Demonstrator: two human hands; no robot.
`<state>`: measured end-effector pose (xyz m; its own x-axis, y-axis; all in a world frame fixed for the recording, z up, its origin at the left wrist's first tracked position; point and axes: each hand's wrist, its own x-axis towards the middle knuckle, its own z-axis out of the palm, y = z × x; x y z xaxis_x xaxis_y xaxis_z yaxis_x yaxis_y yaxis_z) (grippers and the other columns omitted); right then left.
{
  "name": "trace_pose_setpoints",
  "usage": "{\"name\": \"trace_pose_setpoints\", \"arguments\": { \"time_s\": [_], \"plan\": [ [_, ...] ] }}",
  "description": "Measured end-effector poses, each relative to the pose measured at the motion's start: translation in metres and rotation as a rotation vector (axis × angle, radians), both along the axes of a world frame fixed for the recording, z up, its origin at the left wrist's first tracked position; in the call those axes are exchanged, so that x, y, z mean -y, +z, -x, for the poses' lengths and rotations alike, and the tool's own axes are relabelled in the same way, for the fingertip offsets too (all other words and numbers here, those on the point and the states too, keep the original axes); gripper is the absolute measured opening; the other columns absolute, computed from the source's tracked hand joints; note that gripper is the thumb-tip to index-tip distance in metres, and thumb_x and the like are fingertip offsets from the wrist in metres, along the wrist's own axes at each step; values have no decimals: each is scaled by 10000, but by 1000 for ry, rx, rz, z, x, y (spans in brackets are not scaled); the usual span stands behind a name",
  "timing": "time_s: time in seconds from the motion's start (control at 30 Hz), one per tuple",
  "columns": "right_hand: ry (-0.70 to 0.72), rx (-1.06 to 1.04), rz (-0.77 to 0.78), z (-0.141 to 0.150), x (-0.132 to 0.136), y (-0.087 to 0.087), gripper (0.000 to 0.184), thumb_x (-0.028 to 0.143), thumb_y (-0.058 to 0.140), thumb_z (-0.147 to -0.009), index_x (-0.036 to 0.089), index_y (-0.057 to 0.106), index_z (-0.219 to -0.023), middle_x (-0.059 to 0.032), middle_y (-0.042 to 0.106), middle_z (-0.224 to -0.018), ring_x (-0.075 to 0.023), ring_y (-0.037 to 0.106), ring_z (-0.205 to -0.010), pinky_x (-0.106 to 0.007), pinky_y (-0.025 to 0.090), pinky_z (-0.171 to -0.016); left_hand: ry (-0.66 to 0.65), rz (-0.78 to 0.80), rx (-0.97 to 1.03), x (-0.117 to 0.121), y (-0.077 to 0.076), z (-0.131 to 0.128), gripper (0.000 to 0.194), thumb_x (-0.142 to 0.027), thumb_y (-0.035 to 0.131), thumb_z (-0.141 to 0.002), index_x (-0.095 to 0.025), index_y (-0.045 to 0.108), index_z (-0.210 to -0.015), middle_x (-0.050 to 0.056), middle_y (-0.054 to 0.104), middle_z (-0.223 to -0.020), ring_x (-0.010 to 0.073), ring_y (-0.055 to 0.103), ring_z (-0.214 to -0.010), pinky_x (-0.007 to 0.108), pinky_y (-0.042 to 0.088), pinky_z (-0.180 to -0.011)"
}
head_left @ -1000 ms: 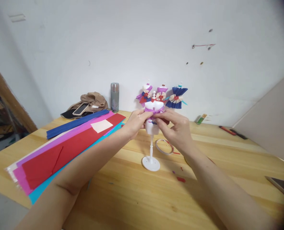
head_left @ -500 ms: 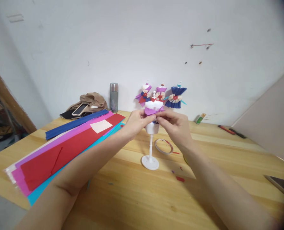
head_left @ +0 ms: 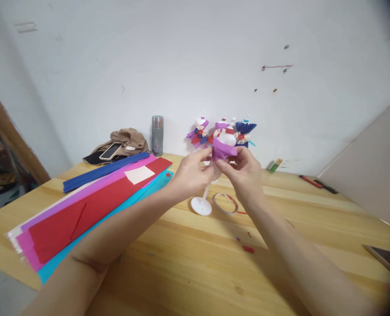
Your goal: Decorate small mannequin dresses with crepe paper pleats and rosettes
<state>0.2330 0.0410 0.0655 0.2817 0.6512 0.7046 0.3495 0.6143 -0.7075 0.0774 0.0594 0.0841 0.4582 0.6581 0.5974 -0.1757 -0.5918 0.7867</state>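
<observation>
A small white mannequin stand (head_left: 200,205) is lifted and tilted, its round base swung toward me and to the left. My left hand (head_left: 191,175) is closed around its torso. My right hand (head_left: 244,173) pinches the purple crepe paper (head_left: 224,149) wrapped round the bust. Behind them, against the wall, stand three finished mannequins (head_left: 222,130) dressed in purple, blue and red paper with rosettes.
Long crepe paper sheets (head_left: 83,208) in red, pink, blue and cyan lie on the left of the wooden table (head_left: 195,272). A tape ring (head_left: 225,202) lies by the stand. A grey flask (head_left: 157,135), a phone on cloth (head_left: 111,150), pens and paper scraps are about.
The mannequin stand stood upright on the table before; now both hands have lifted and tilted it, bust to the right and base to the left. The purple paper has bunched higher.
</observation>
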Motion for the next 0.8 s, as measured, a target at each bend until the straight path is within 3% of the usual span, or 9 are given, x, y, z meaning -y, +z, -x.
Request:
{"name": "trace_pose_setpoints", "arguments": {
  "time_s": [0.1, 0.2, 0.3, 0.43, 0.63, 0.8],
  "plan": [
    [82, -121, 15, -2, -5, -4, 257, 349, 809, -714, 250, 637, -877, -16, 674, -835, -195, 636, -761, -358, 522, -716, 61, 22, -30, 0, 0, 1, 424, -107, 640, -804, -120, 729, -1218, 150, 725, -1279, 268, 681, -1137, 388, 541, -1007],
    [212, -258, 35, -2, -7, -6, 275, 395, 826, -724, 253, 668, -898, -14, 713, -882, -205, 667, -826, -359, 532, -780, 79, 147, 10, -5, 3, 4, 412, -59, 670, -765, -111, 749, -1166, 148, 730, -1277, 239, 699, -1073, 385, 558, -983],
    [278, -289, 71, -3, -9, -6, 263, 458, 797, -762, 258, 672, -877, -10, 715, -836, -216, 680, -789, -371, 550, -743, 23, 314, 81, -9, 9, 6, 232, -31, 677, -754, -98, 779, -951, 100, 789, -1006, 177, 716, -906, 350, 580, -922],
    [371, -307, 134, -6, -11, -5, 279, 472, 816, -739, 261, 692, -873, -13, 710, -779, -236, 700, -780, -388, 571, -713, 31, 441, 140, -10, 18, 10, 109, -2, 675, -755, -97, 716, -721, 28, 723, -735, 104, 685, -711, 260, 587, -778],
    [503, -321, 205, -1, -11, -7, 255, 443, 847, -697, 261, 743, -842, -3, 711, -772, -181, 644, -709, -347, 554, -714, 173, 387, 117, -16, 26, 19, 64, -27, 684, -779, -90, 691, -774, -8, 654, -627, 73, 603, -553, 196, 517, -556],
    [547, -315, 278, 4, -11, -14, 230, 434, 809, -746, 255, 741, -873, -15, 727, -825, -198, 643, -719, -372, 540, -703, 109, 321, -31, -22, 27, 26, 87, -51, 748, -722, -87, 703, -787, -9, 645, -637, 81, 586, -584, 203, 496, -552]
  ]
}}
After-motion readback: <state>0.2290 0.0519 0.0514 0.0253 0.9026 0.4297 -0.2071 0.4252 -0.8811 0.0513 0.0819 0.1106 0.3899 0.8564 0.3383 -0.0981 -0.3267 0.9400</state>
